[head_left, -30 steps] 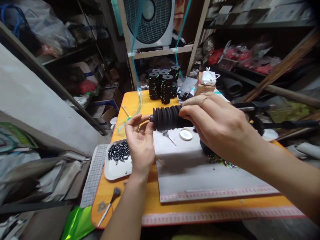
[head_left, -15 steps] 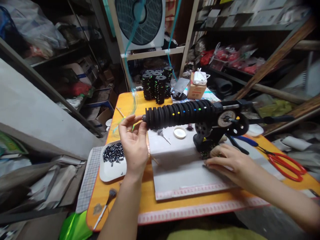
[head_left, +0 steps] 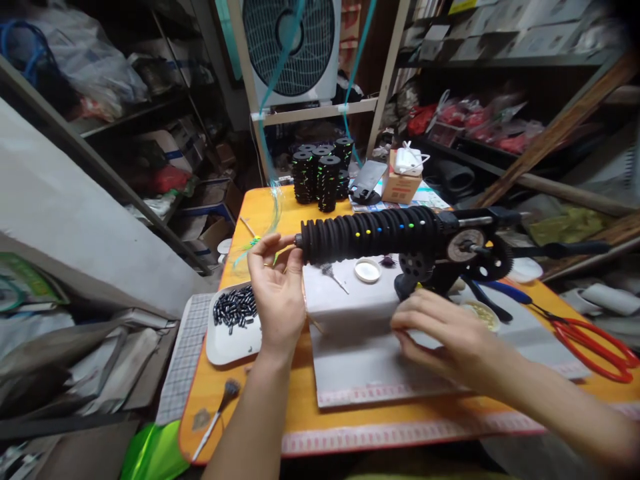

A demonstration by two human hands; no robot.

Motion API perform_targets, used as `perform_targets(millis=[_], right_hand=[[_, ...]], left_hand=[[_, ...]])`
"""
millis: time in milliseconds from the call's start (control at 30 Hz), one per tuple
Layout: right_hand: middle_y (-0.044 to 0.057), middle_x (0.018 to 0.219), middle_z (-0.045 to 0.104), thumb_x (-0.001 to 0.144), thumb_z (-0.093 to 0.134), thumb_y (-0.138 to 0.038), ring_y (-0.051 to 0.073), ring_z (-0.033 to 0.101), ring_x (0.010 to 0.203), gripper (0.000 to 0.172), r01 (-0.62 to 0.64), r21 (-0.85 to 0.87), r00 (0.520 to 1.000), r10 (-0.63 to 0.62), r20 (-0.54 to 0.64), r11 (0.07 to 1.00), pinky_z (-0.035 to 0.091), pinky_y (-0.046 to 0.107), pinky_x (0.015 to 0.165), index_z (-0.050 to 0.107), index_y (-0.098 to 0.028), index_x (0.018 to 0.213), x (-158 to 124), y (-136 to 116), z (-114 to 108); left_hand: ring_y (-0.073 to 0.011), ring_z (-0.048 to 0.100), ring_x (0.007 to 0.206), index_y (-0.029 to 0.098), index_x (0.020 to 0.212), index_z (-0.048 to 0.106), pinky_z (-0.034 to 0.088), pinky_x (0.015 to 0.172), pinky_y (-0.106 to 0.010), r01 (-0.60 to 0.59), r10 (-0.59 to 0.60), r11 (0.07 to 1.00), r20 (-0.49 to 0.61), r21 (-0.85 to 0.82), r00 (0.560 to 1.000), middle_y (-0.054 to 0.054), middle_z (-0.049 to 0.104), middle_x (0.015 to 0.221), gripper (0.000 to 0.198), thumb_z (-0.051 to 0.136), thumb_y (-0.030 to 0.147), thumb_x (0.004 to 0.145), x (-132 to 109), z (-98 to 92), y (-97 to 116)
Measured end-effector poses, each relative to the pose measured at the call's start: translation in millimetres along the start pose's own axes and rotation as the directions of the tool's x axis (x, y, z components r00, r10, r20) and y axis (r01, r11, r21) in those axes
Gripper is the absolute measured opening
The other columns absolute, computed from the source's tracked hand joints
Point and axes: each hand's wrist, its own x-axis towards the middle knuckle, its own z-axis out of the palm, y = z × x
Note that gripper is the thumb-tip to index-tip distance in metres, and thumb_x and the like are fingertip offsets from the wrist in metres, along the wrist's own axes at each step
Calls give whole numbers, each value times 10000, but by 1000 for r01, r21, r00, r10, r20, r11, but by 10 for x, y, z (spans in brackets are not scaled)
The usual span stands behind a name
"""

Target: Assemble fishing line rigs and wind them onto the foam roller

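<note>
A black ribbed roller [head_left: 370,235] lies level on a stand with gears [head_left: 487,257], and small coloured pins stud its front side in a row. At the roller's left end, my left hand [head_left: 277,293] pinches the small end knob between thumb and fingers. My right hand [head_left: 440,333] is below the roller, over the grey board [head_left: 350,373], thumb and fingers drawn together. Whatever lies between those fingertips is hidden. Behind that hand a round dish of small pale pieces [head_left: 483,315] shows in part.
Left of the board stands a white tray [head_left: 220,350] of dark shiny tubes. Brushes [head_left: 216,417] lie on the orange table [head_left: 300,427], red-handled scissors [head_left: 595,347] to the right. Farther back are several black ribbed rolls [head_left: 327,183], a phone stand [head_left: 367,183] and a small box [head_left: 400,183].
My right hand has moved left and up from beside the stand's base, uncovering the dish of pale pieces. My left hand stays at the roller's end. The whole view has shifted slightly.
</note>
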Motion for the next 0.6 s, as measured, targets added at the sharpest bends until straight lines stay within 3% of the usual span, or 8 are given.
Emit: perform_targets(millis=[167,267,600], right_hand=[[20,797,630,883,582,-123,136,579,684,92,-28,-27,979,22,-203,999,486,280,657,584,-204,926,774,-188,-379],[37,844,658,910,577,-152,154,622,741,61,3,-94,969,-26,-247,996,500,290,684,614,-198,926,1077,-128,-437],[58,910,693,908,585,-134,187,661,828,94,8,-191,952,-66,-299,981,536,321,741,649,-202,905,1170,-64,-298]], left_hand=[[-105,655,993,234,1091,542,542,888,-224,-6,6,1000,-10,5,1000,-42,642,1065,310,730,312,857,8,9,9],[-108,663,976,236,1087,534,544,890,-234,4,-4,1000,-10,-2,1000,-45,646,1071,321,732,332,853,12,9,11],[-109,668,975,230,1085,540,545,884,-228,18,-19,1000,-11,-16,1000,-46,644,1070,339,740,354,842,13,9,24]])
